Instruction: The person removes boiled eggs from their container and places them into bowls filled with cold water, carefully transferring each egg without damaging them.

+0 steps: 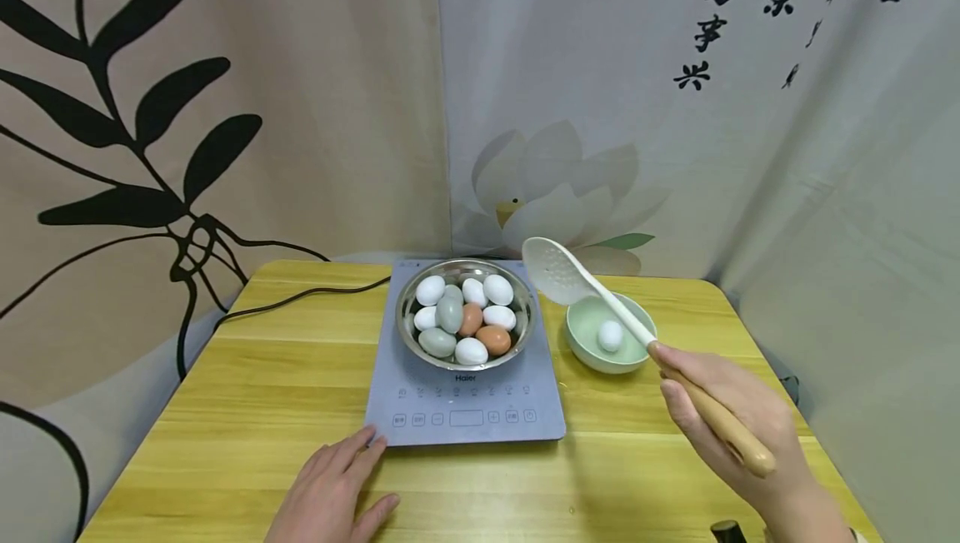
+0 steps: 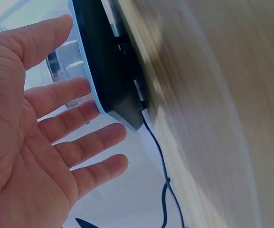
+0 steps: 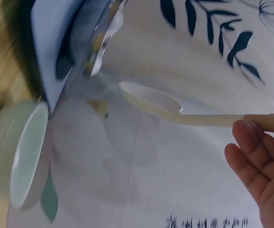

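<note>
My right hand grips the wooden handle of a white slotted spoon, whose bowl is raised and holds nothing. Beneath the spoon's shaft stands a pale green bowl with one white egg inside. A steel bowl full of white, brown and greenish eggs sits on the blue-grey induction cooker. My left hand has its fingers spread at the cooker's near left corner. In the left wrist view, the fingertips lie right at the cooker's edge.
A wooden table carries everything. The cooker's black cord trails off to the left. Printed curtains hang behind the table. A small dark cylindrical object shows at the front edge, close to the right wrist.
</note>
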The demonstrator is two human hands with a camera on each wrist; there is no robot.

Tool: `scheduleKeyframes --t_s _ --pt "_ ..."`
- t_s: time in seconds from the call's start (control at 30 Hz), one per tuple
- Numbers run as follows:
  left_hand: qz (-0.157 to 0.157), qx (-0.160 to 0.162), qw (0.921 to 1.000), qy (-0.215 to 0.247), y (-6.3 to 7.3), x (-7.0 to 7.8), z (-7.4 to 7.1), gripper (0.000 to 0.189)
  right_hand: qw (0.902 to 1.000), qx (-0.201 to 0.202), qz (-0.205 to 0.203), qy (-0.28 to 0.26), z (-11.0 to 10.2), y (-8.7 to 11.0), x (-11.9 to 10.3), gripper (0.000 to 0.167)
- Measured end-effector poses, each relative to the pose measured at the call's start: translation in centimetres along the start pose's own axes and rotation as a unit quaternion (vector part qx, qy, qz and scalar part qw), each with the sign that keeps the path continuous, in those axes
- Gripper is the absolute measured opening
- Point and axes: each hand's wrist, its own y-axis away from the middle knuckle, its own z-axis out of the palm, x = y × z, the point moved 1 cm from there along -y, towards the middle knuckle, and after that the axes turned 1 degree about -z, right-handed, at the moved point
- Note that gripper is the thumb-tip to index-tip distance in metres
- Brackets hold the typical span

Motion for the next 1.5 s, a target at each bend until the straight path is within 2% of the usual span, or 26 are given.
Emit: scheduleKeyframes --t_s 0.1,0.23,0.57,0.7,1.1,1.5 --pt "-0.006 -0.011 0.9999 0.007 0.0 0.0 0.1 0.068 0.9995 -0.012 -0.011 -0.025 1.8 -0.5 0.4 0.032" --pt "-0.012 -0.024 0.9996 0.014 -0.1 0.0 0.2 0.069 0.9986 -0.038 -0.021 -0.03 4.0 -0.4 1.2 0.033" --pt "-0.015 -0.02 0.9996 0.013 -0.2 0.2 0.1 0.068 0.9962 -0.081 -0.032 0.004 7.0 0.0 2.1 0.035" --pt "-0.012 -0.012 0.9998 0.011 -0.2 0.2 0.1 0.068 0.9954 -0.086 -0.041 0.001 7.6 0.2 2.1 0.035" --pt "-0.018 -0.023 0.9994 0.019 -0.1 0.0 0.1 0.067 0.9953 -0.09 -0.035 0.001 8.0 1.0 1.1 0.033" --pt "-0.009 -0.008 0.9998 0.016 -0.1 -0.2 0.2 0.066 0.9943 -0.081 -0.069 -0.011 7.7 0.5 -0.5 0.031"
